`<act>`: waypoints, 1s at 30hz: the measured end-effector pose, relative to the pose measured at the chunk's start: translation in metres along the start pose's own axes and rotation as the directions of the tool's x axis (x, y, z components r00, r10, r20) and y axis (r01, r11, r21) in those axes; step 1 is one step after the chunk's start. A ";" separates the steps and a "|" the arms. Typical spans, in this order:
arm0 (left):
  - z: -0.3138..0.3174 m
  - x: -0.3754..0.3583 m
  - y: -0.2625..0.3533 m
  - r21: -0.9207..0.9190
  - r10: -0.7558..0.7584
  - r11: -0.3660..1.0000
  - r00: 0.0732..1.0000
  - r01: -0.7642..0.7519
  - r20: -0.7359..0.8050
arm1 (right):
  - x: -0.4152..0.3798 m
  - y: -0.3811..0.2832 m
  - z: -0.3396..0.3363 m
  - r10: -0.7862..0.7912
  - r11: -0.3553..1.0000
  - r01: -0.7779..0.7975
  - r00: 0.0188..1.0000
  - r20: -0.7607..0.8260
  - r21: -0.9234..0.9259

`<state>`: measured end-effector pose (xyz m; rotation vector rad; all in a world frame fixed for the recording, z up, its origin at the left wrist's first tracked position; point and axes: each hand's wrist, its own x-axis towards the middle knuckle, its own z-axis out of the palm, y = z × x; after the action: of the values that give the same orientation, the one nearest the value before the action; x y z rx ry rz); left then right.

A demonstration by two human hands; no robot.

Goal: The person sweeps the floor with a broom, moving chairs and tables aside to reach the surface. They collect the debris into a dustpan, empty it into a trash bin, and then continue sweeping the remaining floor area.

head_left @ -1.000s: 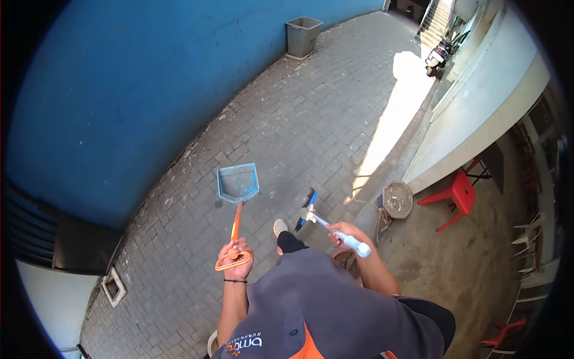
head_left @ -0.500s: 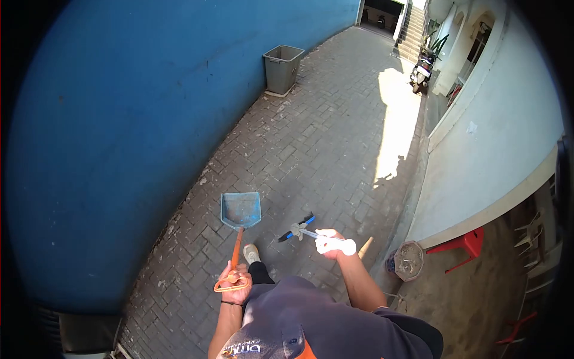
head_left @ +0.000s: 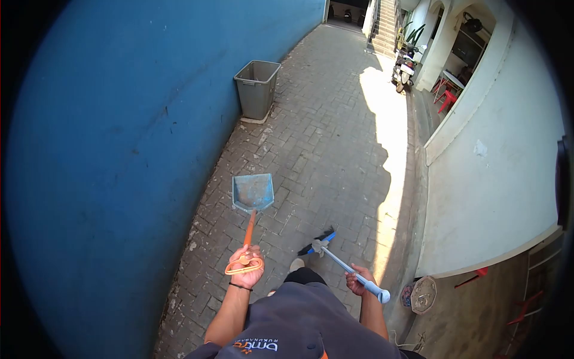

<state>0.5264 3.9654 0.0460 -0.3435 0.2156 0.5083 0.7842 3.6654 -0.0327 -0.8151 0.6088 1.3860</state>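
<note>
Both tools are in hand and off the ground, and no dirt shows in the pan, so by the look of it any sweeping or emptying is not yet done. The left hand (head_left: 246, 270) is closed around the orange loop handle of the dustpan (head_left: 253, 192), arm bent at the elbow, the blue pan hanging out in front, short of the bin (head_left: 256, 88). The right hand (head_left: 358, 280) is wrapped around the pale handle of the broom (head_left: 326, 245), forearm low, the dark bristle head angled down toward the brick paving (head_left: 323, 137) just ahead of one shoe (head_left: 296, 264). The bin stands well ahead against the blue wall (head_left: 119, 149); beyond it, a scooter (head_left: 404, 67) near the stairs (head_left: 385, 21).
</note>
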 end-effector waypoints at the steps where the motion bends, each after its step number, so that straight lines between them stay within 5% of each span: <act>1: 0.014 0.027 0.014 -0.007 -0.006 1.000 1.000 0.006 0.022 | 0.019 -0.013 0.012 -0.028 1.000 0.028 0.999 -0.023 -0.006; 6: 0.075 0.164 0.050 -0.070 0.005 0.998 0.993 0.004 0.118 | 0.149 -0.101 0.069 -0.071 0.992 0.045 0.969 -0.237 -0.114; 9: 0.117 0.248 0.071 -0.012 0.047 0.999 0.988 -0.046 0.150 | 0.217 -0.171 0.133 -0.119 0.992 0.127 0.953 -0.279 0.013; 15: 0.225 0.381 0.107 0.022 0.077 0.996 0.982 -0.082 0.172 | 0.308 -0.315 0.250 -0.107 0.987 0.123 0.984 -0.144 0.106; 19: 0.278 0.473 0.143 0.129 0.128 0.980 0.979 -0.149 0.160 | 0.347 -0.390 0.320 -0.039 0.999 0.039 0.998 -0.053 0.007; 27: 0.344 0.721 0.255 0.279 0.145 0.935 0.955 -0.218 0.260 | 0.439 -0.483 0.401 -0.169 0.979 0.170 0.985 0.013 -0.115; 30: 0.414 0.801 0.300 0.299 0.142 0.926 0.947 -0.230 0.289 | 0.487 -0.521 0.474 -0.161 0.970 0.157 0.987 -0.008 -0.184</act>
<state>1.1053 4.7162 0.1189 0.0753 0.0725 0.6905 1.3118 4.3394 -0.0595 -1.0069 0.4276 1.2995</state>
